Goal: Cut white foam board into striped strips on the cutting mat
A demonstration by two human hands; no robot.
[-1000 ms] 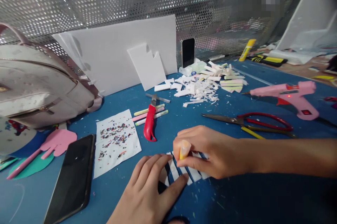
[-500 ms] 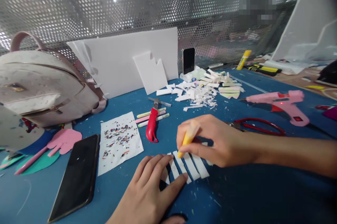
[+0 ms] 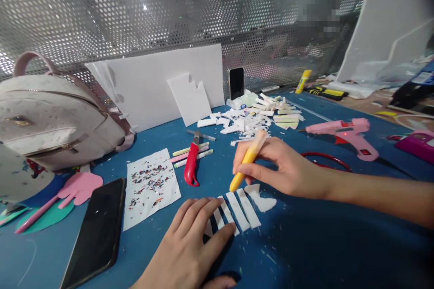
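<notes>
My right hand grips a thick yellow marker with a translucent back end. Its tip points down at the far ends of several white strips lying side by side on the blue table. My left hand rests flat with fingers stretched, its fingertips and thumb on the leftmost strips and partly covering them. To the right of the strips lies an irregular white cut-out piece. Farther off, beyond my left hand, is a red-handled knife by several pale pens.
A pink glue gun and red-handled tool lie at right. White scraps are piled behind. On the left are a speckled paper, a black phone and a backpack. A white board leans at the back.
My right hand has moved up and away from the strips with the marker, uncovering the white cut-out piece. The left hand stays on the strips. The camera view has shifted slightly.
</notes>
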